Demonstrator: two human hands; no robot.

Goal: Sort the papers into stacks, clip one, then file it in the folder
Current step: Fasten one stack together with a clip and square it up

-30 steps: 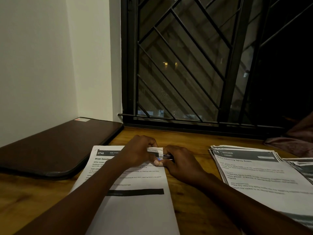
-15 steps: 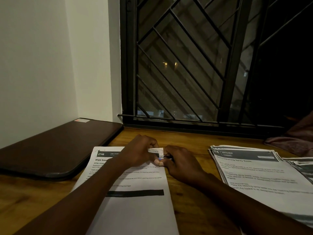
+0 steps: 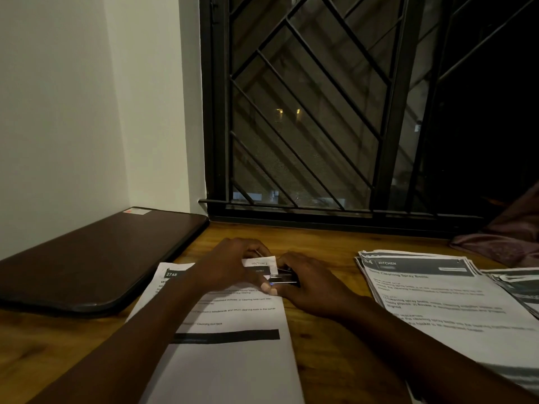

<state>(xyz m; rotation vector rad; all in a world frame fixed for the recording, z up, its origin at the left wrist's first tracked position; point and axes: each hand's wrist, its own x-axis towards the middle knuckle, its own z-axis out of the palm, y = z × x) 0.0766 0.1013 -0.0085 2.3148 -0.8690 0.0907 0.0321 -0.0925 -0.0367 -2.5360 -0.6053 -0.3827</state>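
A white paper stack [image 3: 233, 357] headed "2748" lies in front of me on the wooden table [image 3: 320, 243]. My left hand [image 3: 230, 266] holds down and pinches its top right corner. My right hand [image 3: 309, 284] grips a small dark binder clip [image 3: 284, 279] with shiny metal handles at that corner's right edge. Whether the clip bites the sheets is hidden by my fingers. A second stack [image 3: 437, 301] headed "KITCHEN" lies to the right. A dark brown folder [image 3: 96, 258] lies shut at the left by the wall.
A third pile of papers [image 3: 522, 290] sits at the far right edge. A dark reddish cloth [image 3: 507, 234] lies at the back right. A barred window [image 3: 335, 112] closes off the far side, and a white wall [image 3: 58, 112] stands on the left.
Both hands stay at the top right corner. The clip's metal handles show more clearly beside my left thumb, and the corner of the sheets is more exposed.
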